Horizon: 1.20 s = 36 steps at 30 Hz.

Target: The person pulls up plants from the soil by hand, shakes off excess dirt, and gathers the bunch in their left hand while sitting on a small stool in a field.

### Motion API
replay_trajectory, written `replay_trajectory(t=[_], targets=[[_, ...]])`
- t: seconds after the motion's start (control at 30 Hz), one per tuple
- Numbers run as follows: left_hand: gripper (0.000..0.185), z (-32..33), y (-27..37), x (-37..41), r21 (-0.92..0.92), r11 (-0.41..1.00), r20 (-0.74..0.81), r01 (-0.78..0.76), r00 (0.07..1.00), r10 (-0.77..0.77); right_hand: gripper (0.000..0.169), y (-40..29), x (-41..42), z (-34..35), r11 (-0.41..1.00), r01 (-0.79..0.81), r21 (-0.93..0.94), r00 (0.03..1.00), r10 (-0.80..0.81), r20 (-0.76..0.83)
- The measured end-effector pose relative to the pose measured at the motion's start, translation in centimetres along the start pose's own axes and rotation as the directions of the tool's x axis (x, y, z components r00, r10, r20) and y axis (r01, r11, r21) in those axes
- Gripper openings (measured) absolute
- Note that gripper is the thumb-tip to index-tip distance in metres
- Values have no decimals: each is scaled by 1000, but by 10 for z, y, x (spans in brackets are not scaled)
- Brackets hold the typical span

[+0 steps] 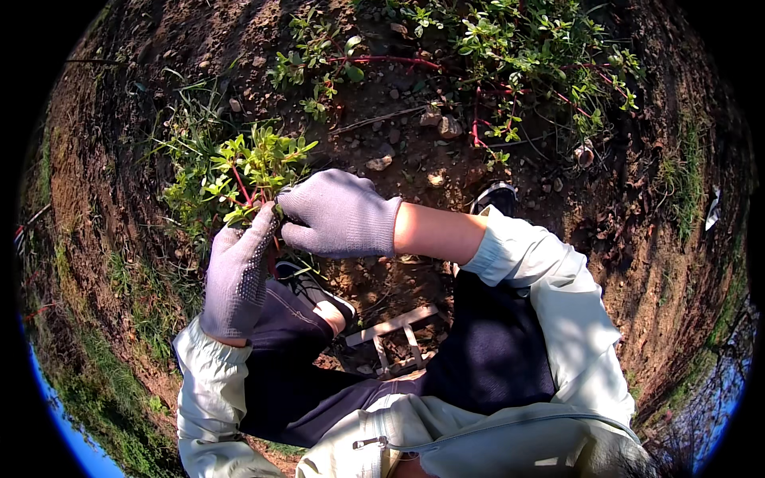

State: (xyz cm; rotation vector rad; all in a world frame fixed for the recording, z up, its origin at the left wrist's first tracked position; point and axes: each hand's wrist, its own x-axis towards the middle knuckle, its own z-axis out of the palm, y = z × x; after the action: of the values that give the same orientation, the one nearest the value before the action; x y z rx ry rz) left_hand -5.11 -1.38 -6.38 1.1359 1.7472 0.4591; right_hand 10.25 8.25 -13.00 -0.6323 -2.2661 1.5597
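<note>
My left hand (pixel 240 272), in a grey-purple knit glove with white grip dots, holds a bunch of purslane-like plants (pixel 258 164) with reddish stems and small green leaves. Its thumb and fingers close around the lower stems. From the right, my right hand (pixel 337 216), in a matching glove, meets it at the same stems. The right fingers are curled in and touch the bunch, but their tips are hidden, so their grip is unclear. A few stem ends hang below the hands, in front of my shoe.
More red-stemmed plants (pixel 526 54) spread over the soil ahead. Stones (pixel 449 126) and a dry twig (pixel 382 119) lie nearer. Grass (pixel 197 101) grows at left. A low wooden stool (pixel 391 325) stands beneath me, between my shoes (pixel 314 293). A white scrap (pixel 713 209) lies far right.
</note>
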Motion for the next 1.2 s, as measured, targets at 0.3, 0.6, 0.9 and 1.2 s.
replay_trajectory(t=[0.3,0.6,0.9,1.2], targets=[[20,15,13,5,-448,882,-201,149,944,-262,24,0,2,0,999,49,-10,999,-49,9],[16,11,5,1,-566,820,-288,86,911,-294,26,15,11,-8,980,57,192,995,-71,65],[18,-12,-2,-15,196,974,-292,-111,942,166,22,101,54,-69,889,-322,-327,835,103,-541],[14,-19,8,-23,406,904,-258,-135,932,255,18,135,100,-66,639,-350,-685,918,89,-387]])
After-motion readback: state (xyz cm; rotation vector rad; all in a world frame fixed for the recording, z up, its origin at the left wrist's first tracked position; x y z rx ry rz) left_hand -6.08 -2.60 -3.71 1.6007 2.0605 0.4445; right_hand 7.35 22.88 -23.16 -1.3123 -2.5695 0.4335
